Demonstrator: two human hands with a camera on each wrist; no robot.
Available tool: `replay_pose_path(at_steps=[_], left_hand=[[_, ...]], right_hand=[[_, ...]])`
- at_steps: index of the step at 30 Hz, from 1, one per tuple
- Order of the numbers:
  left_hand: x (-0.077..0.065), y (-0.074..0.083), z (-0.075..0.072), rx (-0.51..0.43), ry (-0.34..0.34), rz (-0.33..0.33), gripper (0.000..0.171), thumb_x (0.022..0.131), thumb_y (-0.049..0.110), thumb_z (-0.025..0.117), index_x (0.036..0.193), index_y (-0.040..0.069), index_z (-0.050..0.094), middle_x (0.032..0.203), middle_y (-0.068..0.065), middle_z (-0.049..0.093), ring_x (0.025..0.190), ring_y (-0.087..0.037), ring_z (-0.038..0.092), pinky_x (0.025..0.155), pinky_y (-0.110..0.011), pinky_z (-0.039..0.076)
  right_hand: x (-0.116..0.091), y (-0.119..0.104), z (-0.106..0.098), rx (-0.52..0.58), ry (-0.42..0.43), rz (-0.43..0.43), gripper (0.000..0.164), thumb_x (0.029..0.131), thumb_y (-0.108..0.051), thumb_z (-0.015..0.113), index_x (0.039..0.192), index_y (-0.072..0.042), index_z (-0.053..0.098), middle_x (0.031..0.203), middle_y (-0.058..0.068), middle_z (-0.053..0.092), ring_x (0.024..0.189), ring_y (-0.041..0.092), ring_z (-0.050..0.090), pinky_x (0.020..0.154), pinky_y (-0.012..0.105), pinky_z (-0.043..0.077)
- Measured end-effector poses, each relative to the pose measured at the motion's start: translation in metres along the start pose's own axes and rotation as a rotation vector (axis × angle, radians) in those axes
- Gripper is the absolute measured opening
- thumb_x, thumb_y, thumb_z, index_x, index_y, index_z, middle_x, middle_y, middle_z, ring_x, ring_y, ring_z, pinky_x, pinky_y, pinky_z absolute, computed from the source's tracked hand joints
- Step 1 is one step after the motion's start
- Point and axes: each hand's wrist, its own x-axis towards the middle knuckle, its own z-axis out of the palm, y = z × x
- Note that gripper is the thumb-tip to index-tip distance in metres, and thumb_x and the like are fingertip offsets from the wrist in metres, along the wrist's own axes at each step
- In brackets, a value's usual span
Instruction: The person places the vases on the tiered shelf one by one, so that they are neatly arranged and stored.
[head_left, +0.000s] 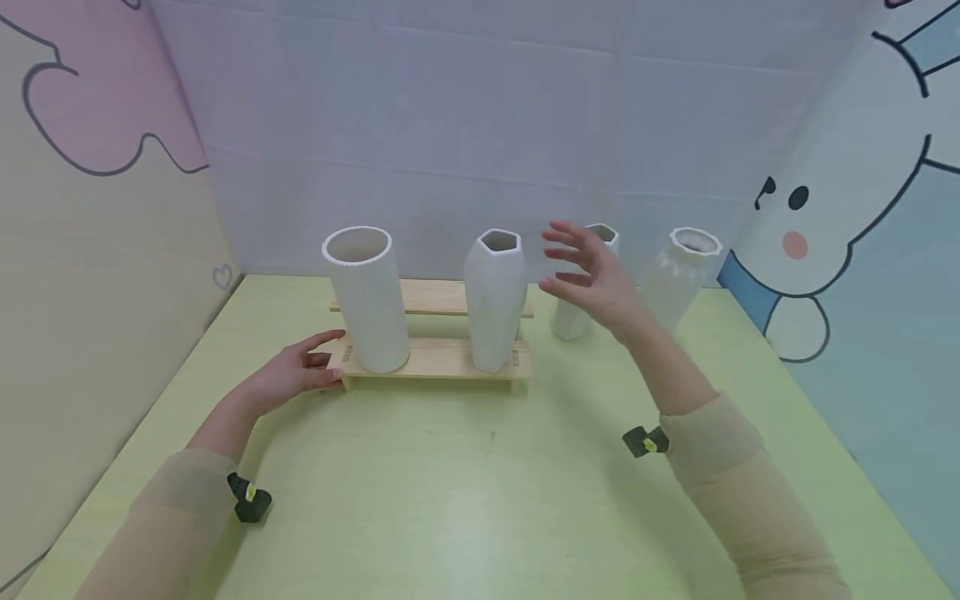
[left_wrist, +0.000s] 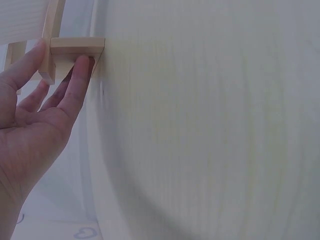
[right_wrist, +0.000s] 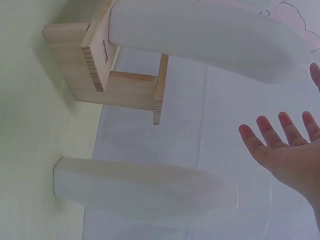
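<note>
A two-step wooden rack (head_left: 435, 358) stands on the table, its left end held by my left hand (head_left: 288, 379). In the left wrist view, the thumb (left_wrist: 27, 65) lies against one board and the other fingers reach around the end piece. On the rack's lower step stand a ribbed white cylindrical vase (head_left: 367, 300) at left and a faceted white vase (head_left: 497, 308) at right. My right hand (head_left: 600, 287) is raised right of the faceted vase, fingers spread and holding nothing. Behind it, partly hidden, a second faceted vase (right_wrist: 145, 187) stands on the table.
A white vase with a scalloped rim (head_left: 678, 275) stands farther right on the table, partly hidden by my right forearm. The pale wood-grain table (head_left: 450, 483) meets a white cloth backdrop (head_left: 480, 125) at the back. Printed panels with cartoon shapes flank both sides.
</note>
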Motion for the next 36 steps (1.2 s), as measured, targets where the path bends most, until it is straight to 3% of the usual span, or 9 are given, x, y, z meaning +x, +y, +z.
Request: replay_pose_path(at_steps=[11, 18, 25, 36], left_hand=[[0.001, 0.000, 0.001, -0.013, 0.003, 0.004, 0.079, 0.089, 0.017, 0.066, 0.151, 0.018, 0.018, 0.140, -0.028, 0.040, 0.112, -0.025, 0.056, 0.087, -0.025, 0.050], [0.001, 0.002, 0.003, -0.024, 0.001, 0.011, 0.079, 0.089, 0.018, 0.067, 0.151, 0.017, 0.018, 0.139, -0.028, 0.041, 0.109, -0.022, 0.058, 0.087, -0.025, 0.050], [0.002, 0.000, 0.003, -0.049, -0.001, 0.014, 0.079, 0.088, 0.014, 0.066, 0.151, 0.016, 0.019, 0.137, -0.028, 0.042, 0.106, -0.022, 0.059, 0.087, -0.027, 0.051], [0.003, -0.002, 0.001, -0.037, -0.009, 0.014, 0.080, 0.087, 0.019, 0.068, 0.151, 0.018, 0.019, 0.138, -0.027, 0.042, 0.110, -0.025, 0.058, 0.087, -0.025, 0.050]], right_hand=[[-0.014, -0.001, -0.030, -0.064, 0.062, 0.027, 0.067, 0.086, -0.010, 0.069, 0.143, -0.022, 0.037, 0.145, 0.010, 0.041, 0.130, 0.027, 0.041, 0.105, 0.051, 0.036], [-0.018, 0.001, -0.049, -0.082, 0.126, 0.022, 0.065, 0.085, -0.007, 0.070, 0.142, -0.022, 0.041, 0.142, 0.015, 0.043, 0.128, 0.029, 0.043, 0.103, 0.044, 0.040], [-0.020, 0.008, -0.058, -0.139, 0.177, 0.047, 0.065, 0.086, -0.012, 0.070, 0.142, -0.023, 0.040, 0.144, 0.005, 0.042, 0.133, 0.029, 0.038, 0.107, 0.049, 0.034], [-0.018, 0.021, -0.068, -0.162, 0.269, 0.104, 0.066, 0.085, -0.015, 0.071, 0.143, -0.021, 0.039, 0.147, 0.004, 0.039, 0.136, 0.025, 0.033, 0.110, 0.049, 0.030]])
